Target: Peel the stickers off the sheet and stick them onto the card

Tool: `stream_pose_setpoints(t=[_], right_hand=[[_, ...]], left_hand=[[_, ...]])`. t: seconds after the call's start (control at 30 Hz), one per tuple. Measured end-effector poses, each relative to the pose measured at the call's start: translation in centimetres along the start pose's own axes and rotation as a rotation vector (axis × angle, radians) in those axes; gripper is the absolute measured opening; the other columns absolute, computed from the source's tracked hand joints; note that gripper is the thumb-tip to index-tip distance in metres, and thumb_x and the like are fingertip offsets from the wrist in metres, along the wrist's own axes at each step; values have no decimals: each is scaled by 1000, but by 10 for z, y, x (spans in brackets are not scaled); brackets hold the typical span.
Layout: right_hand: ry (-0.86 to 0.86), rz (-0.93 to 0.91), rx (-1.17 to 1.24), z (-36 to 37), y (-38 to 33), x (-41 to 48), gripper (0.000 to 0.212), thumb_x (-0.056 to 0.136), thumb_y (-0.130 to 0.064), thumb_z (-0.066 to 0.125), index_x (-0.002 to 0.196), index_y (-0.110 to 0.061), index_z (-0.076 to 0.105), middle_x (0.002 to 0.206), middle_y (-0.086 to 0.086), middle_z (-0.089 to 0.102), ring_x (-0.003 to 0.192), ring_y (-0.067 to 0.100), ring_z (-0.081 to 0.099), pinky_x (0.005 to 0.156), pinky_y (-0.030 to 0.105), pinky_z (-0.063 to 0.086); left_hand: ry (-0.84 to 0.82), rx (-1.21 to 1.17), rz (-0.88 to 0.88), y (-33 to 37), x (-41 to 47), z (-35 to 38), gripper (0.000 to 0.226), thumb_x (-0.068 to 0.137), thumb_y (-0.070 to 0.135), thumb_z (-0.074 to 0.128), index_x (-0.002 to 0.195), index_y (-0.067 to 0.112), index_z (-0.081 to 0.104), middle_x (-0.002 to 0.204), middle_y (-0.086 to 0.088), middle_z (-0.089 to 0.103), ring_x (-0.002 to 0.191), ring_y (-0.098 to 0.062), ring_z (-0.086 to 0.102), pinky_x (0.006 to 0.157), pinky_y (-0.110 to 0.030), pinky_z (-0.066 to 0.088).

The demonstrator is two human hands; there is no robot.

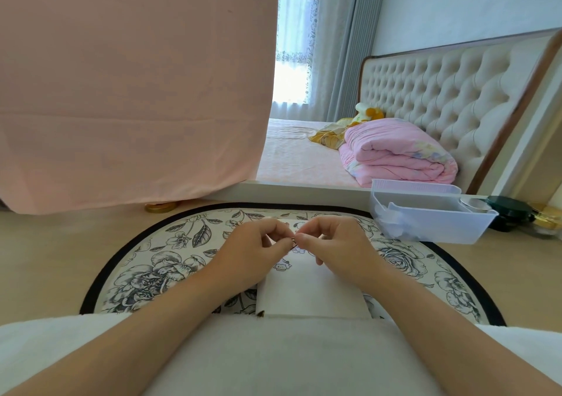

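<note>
Left hand [257, 245] and right hand [330, 243] both pinch a tiny sticker [293, 241], apparently, between fingertips above the white card [310, 292].

Round floral rug [170, 252] sits on the floor right in front of the bed [301, 158]. On the bed, there's a folded pink quilt [395, 155] against its tufted headboard [441, 91], with a plush toy [368, 112] behind that. A clear plastic bin [441, 222] is at the bed's near edge, and a pink sheet [137, 91] hangs left of the bed.
</note>
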State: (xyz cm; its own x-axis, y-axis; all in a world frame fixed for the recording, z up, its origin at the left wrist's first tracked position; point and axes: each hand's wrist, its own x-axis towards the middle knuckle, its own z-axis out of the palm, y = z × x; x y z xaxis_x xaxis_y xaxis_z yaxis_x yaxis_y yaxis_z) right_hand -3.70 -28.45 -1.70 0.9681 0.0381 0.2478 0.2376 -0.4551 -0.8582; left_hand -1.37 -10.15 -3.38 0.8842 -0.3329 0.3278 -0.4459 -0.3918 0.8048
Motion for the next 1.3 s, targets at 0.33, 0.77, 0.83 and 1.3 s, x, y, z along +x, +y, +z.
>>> stream_pose_setpoints(t=[0.33,0.77,0.83,1.3], right_hand=[[24,-73,-128,4,1,-3,16,84,-14,70,74,-25,77,64,-16,68,51,4,47,55,16,39],[180,-220,-419,9,-1,-9,3,75,-36,70,72,-36,72,71,-25,67,60,2,56,60,21,43],[217,-257,-472,8,-1,-10,3,75,-35,71,72,-36,72,69,-24,66,62,-1,57,59,18,38],[26,-79,-21,5,-5,-5,16,88,-18,71,74,-16,77,69,-2,72,51,9,53,55,22,43]], left_hand=[[36,-70,-33,-1,-1,0,11,87,19,71,77,23,72,73,4,72,58,-6,55,60,-18,46],[107,36,-6,-1,-4,1,12,84,25,73,73,28,72,68,12,69,56,0,53,57,-14,44],[96,59,12,0,-5,1,13,84,26,72,72,30,72,67,16,68,55,2,51,56,-11,40],[64,-36,16,2,-5,-6,12,90,22,69,79,26,71,73,11,70,65,-12,60,65,-23,50]])
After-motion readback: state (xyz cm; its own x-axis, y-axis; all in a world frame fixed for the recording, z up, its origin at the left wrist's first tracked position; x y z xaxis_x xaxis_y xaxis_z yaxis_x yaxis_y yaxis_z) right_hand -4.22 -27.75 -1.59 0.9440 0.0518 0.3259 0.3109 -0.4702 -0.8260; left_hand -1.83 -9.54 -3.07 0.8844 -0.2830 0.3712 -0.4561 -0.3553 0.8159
